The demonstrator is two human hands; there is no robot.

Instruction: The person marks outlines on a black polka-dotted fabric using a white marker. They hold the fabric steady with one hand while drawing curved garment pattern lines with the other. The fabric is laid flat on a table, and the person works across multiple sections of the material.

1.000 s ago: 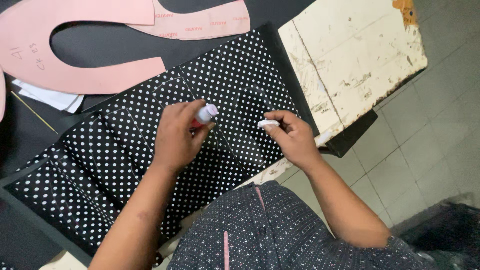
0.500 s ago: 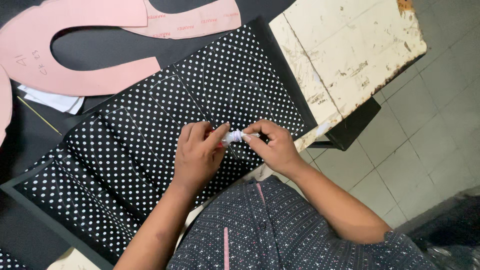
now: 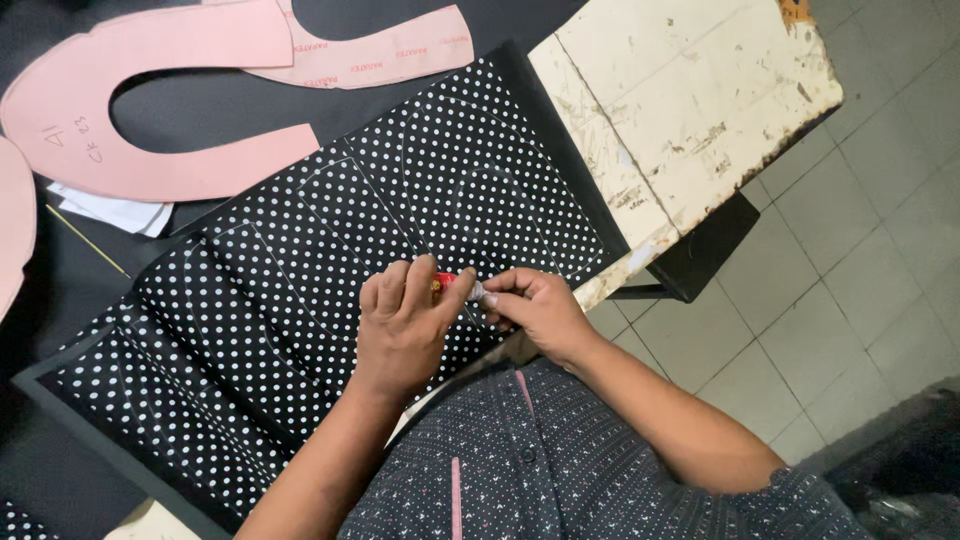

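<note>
A black fabric with white polka dots (image 3: 300, 260) lies spread on the worktable, with faint chalk outlines drawn on it. Both hands meet above its near edge. My left hand (image 3: 403, 325) pinches a small red item (image 3: 445, 281) between thumb and forefinger. My right hand (image 3: 530, 308) holds a small white cap-like piece (image 3: 478, 293) pressed against the red item's end. The two pieces touch; most of each is hidden by my fingers.
Pink paper pattern pieces (image 3: 150, 110) lie at the far left on black cloth. White paper scraps (image 3: 110, 212) and a thin yellow stick (image 3: 88, 241) sit beside them. The chipped white tabletop (image 3: 690, 110) ends at the right; tiled floor (image 3: 860, 260) is beyond.
A second ago my hands were apart, each with a small white piece. They have come together, and the two pieces now touch above the fabric's near edge.
</note>
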